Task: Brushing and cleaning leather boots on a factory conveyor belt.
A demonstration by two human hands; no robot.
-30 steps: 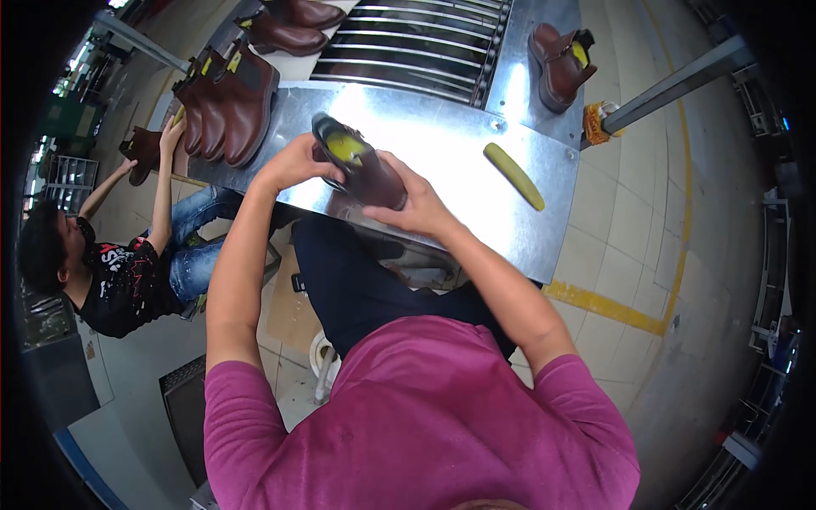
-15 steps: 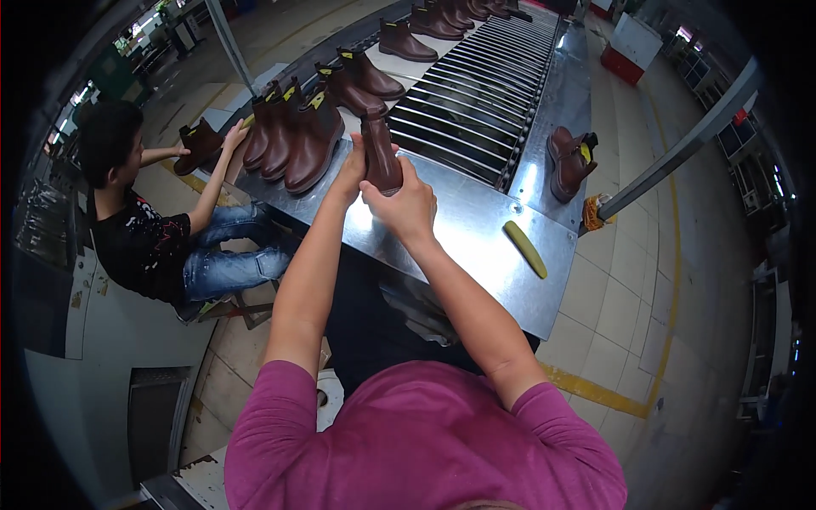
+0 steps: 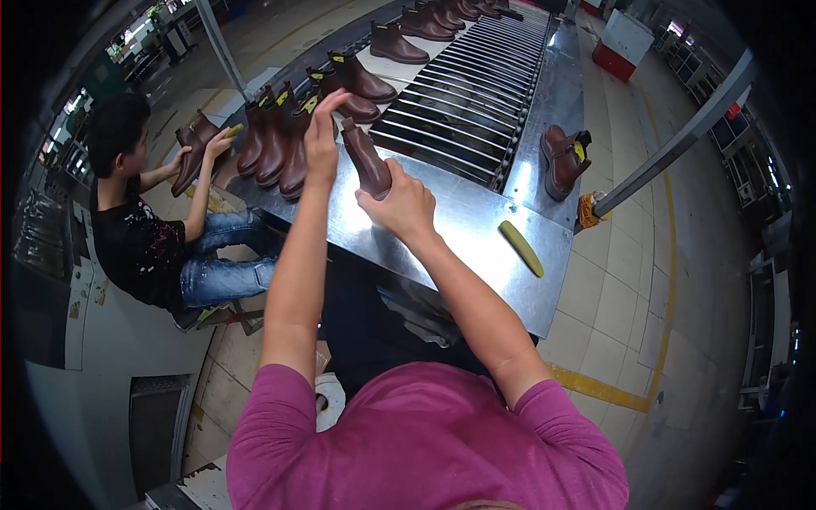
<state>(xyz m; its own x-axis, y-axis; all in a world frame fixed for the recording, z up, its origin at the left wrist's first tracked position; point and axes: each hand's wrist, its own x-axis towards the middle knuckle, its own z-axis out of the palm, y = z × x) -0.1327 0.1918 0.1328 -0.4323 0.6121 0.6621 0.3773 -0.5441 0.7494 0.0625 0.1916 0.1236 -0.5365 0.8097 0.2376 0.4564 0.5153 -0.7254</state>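
A brown leather boot (image 3: 367, 163) is held over the metal table top in my right hand (image 3: 403, 204), whose fingers and thumb close round its near end. Off the boot, to its left, my left hand (image 3: 321, 146) is raised with fingers stretched out and nothing in it. Just beyond that hand, brown ankle boots with yellow pull tabs (image 3: 272, 149) stand in a row, partly hidden by my arm. An olive-green elongated bar (image 3: 521, 248) lies on the table to the right of my right hand.
A roller conveyor (image 3: 476, 85) runs away from the metal table (image 3: 442, 217), with more boots (image 3: 397, 42) along its left side. One boot (image 3: 564, 161) stands at its right edge, near a slanted metal post (image 3: 671, 140). At left, a seated co-worker (image 3: 140, 212) holds a boot and a yellow-green piece.
My left hand has let go of the boot and risen, its fingers now straight. The boot stays in my right hand, tilted more to the left. The co-worker has brought a hand nearer their boot.
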